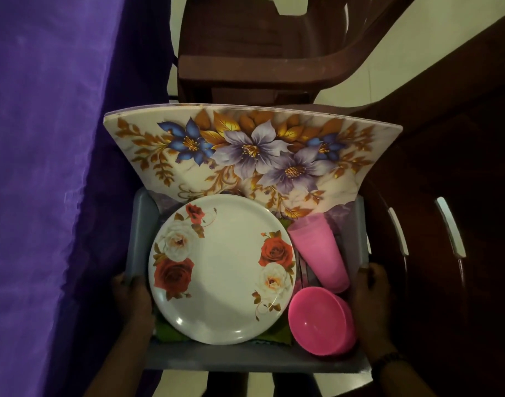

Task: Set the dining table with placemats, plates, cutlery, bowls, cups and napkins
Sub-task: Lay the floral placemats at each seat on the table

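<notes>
— Where does the view look from?

— From the person's head, facing forward and steeply down, close over a grey tub (pixel 257 360) carried at chest height.

— How near?

— Near enough that the tub fills the lower middle; the hands (pixel 132 303) enter from six o'clock.

— What frames it?

— Purple cloth (pixel 53 167) at nine o'clock, a brown chair (pixel 245 58) at twelve, dark cabinet doors (pixel 446 196) at three.

— A second view?

— None; just this wide-angle one.

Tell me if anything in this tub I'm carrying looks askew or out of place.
The floral placemats are too wide for the grey tub; they stand bent against its far wall and stick out past both sides. The pink cup lies tipped over beside the plate, and the pink bowl sits tilted. Nothing looks spilled or broken.
</notes>
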